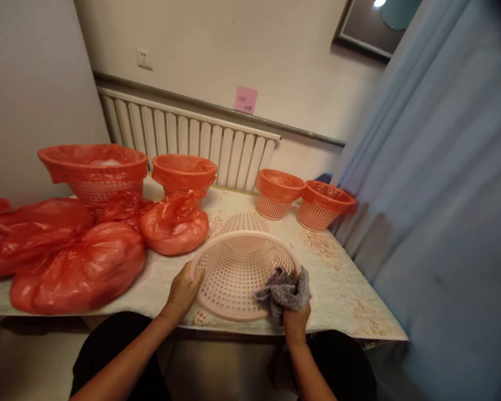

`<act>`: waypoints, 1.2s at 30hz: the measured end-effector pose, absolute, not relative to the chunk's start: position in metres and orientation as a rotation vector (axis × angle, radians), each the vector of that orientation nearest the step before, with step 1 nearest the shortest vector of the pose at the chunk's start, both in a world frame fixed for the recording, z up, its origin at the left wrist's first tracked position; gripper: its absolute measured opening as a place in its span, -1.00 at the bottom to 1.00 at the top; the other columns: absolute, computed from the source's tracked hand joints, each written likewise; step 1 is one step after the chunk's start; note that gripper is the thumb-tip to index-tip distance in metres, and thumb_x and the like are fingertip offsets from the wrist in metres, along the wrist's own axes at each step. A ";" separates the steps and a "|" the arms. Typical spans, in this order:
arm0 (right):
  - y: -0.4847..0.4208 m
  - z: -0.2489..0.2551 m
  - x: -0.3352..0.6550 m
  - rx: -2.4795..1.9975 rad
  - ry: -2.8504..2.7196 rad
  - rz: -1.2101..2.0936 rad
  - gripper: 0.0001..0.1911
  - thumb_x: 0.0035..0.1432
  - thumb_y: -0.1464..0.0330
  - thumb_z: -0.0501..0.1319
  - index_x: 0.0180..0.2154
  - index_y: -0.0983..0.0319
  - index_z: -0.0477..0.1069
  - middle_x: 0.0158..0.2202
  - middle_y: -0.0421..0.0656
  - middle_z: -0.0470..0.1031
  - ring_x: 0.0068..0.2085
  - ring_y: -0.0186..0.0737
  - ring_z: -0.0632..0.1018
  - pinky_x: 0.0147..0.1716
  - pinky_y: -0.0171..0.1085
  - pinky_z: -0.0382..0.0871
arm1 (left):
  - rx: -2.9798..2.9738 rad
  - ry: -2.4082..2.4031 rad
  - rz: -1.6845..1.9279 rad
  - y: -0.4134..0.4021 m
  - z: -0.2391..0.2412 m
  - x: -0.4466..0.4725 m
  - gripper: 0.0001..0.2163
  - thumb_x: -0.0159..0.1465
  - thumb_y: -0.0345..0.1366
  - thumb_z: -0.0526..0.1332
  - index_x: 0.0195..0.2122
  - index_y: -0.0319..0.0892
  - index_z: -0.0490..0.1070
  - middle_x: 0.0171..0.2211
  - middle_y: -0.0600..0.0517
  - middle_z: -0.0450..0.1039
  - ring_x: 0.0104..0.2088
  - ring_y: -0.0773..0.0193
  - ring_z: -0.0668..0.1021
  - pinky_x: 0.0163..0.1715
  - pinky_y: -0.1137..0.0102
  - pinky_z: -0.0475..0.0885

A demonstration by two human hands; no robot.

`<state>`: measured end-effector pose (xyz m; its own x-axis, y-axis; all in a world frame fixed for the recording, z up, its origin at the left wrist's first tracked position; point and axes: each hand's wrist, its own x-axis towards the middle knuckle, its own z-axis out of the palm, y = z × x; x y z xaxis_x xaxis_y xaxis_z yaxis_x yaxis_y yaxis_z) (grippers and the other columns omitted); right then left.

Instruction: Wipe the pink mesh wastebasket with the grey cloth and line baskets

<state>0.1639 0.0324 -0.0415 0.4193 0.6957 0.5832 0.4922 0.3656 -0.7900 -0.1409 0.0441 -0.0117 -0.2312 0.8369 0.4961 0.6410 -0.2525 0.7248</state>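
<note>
A pale pink perforated plastic basket (234,278) lies tipped on its side on the table, its wide mouth facing me. My left hand (184,291) grips the rim at the left, thumb inside and fingers round the outside. At the right side of the rim, my right hand (297,317) is closed on a bunched grey cloth (284,291). The cloth covers part of the rim there and hides most of the right fingers.
Left of the basket lie several tied red plastic bags (83,267). Behind stand baskets lined with red bags, a large one (104,192) at left and smaller ones (273,203) at right. A radiator (183,128) backs the table (342,284); a blue curtain (434,195) hangs at right.
</note>
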 end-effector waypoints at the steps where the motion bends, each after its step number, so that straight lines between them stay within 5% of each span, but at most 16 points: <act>1: 0.039 -0.023 0.169 -1.288 -1.225 0.112 -0.51 0.13 0.22 0.11 0.06 0.30 0.34 -0.10 -0.02 0.51 -0.03 -0.09 0.49 -0.01 -0.11 0.34 | 1.835 1.798 1.477 0.044 -0.006 -0.141 -0.74 0.28 -0.19 0.06 -0.09 -0.20 0.36 -0.21 -0.11 0.54 -0.21 0.04 0.59 -0.19 0.18 0.50; 7: 0.054 0.088 0.175 -1.200 -1.900 -0.310 -0.71 0.17 0.26 0.13 -0.10 0.24 0.41 -0.25 -0.06 0.53 -0.23 -0.10 0.50 -0.21 -0.19 0.36 | 2.109 1.676 1.435 0.055 0.034 -0.128 -0.77 0.26 -0.28 0.10 -0.08 -0.16 0.37 -0.17 -0.09 0.47 -0.13 0.06 0.53 -0.09 0.20 0.43; 11: 0.055 0.106 0.168 -1.203 -2.064 -0.299 -0.74 0.18 0.31 0.11 -0.11 0.24 0.41 -0.25 -0.06 0.51 -0.21 -0.10 0.48 -0.21 -0.21 0.35 | 2.240 1.558 1.399 0.061 0.041 -0.122 -0.77 0.25 -0.38 0.06 -0.09 -0.15 0.38 -0.18 -0.07 0.47 -0.15 0.11 0.54 -0.12 0.25 0.45; 20: 0.041 0.002 0.191 -1.394 -1.449 0.028 -0.54 0.11 0.15 0.15 -0.07 0.33 0.40 -0.18 0.03 0.51 -0.13 0.02 0.51 -0.11 -0.09 0.39 | 2.266 1.514 1.380 0.056 0.026 -0.125 -0.70 0.23 -0.42 0.03 -0.03 -0.16 0.37 -0.13 -0.08 0.49 -0.11 0.12 0.55 -0.10 0.25 0.46; 25: 0.021 -0.062 0.174 -1.274 -1.170 0.368 -0.36 0.06 0.16 0.20 0.14 0.32 0.28 -0.11 0.00 0.53 -0.11 -0.08 0.53 -0.06 -0.10 0.41 | 2.199 1.598 1.406 0.057 0.023 -0.133 -0.71 0.21 -0.41 0.02 -0.07 -0.18 0.37 -0.16 -0.06 0.50 -0.11 0.12 0.55 -0.08 0.27 0.45; 30: 0.005 -0.078 0.163 -1.244 -1.116 0.510 -0.31 0.05 0.16 0.24 0.17 0.33 0.27 -0.07 0.03 0.53 -0.07 -0.07 0.54 -0.04 -0.10 0.42 | 2.097 1.811 1.383 0.056 0.024 -0.139 -0.68 0.27 -0.29 0.05 0.03 -0.22 0.29 -0.13 -0.15 0.47 -0.15 0.00 0.56 -0.16 0.15 0.47; 36: -0.003 -0.073 0.160 -1.235 -1.101 0.406 -0.30 0.06 0.15 0.24 0.19 0.30 0.25 0.06 0.06 0.45 0.08 -0.01 0.46 0.05 -0.05 0.38 | 2.393 1.913 1.729 0.025 0.037 -0.110 -0.53 0.26 -0.33 0.18 0.17 -0.20 0.10 0.04 -0.23 0.26 0.11 -0.13 0.35 0.08 -0.07 0.30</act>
<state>0.1600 -0.0032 -0.0731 0.4626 0.7670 0.4447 0.2940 0.3405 -0.8931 -0.1103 0.0251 0.0365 -0.0368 0.5335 0.8450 0.8945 -0.3595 0.2659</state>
